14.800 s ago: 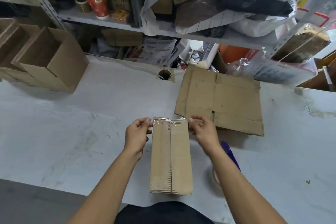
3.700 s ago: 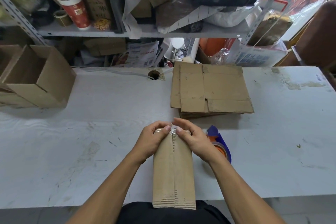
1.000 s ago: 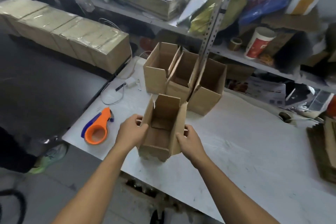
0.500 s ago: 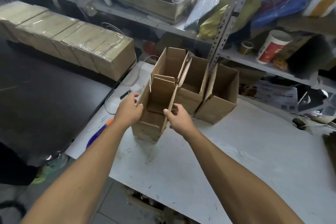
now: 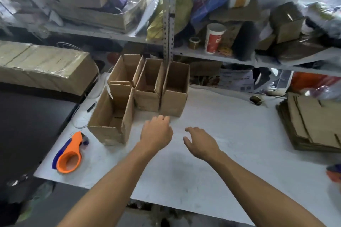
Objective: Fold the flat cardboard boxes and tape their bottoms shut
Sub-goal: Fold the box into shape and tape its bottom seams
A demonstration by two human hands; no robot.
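Both the left hand (image 5: 156,132) and right hand (image 5: 200,143) hang loose and hold nothing, and the flat boxes (image 5: 311,125) at 3 o'clock look light and bendy, best grabbed by their edges.

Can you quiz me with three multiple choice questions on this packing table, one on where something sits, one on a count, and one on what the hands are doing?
1. Where is the orange tape dispenser?
A. near the table's left edge
B. on the shelf
C. inside a box

2. How many open folded boxes stand on the table?
A. two
B. four
C. six

3. What do the hands hold?
A. a box
B. the dispenser
C. nothing

Answers:
1 A, it lies left of the nearest box.
2 B, three in the back row plus the nearest one.
3 C, the left hand and right hand hover over bare table, fingers relaxed.
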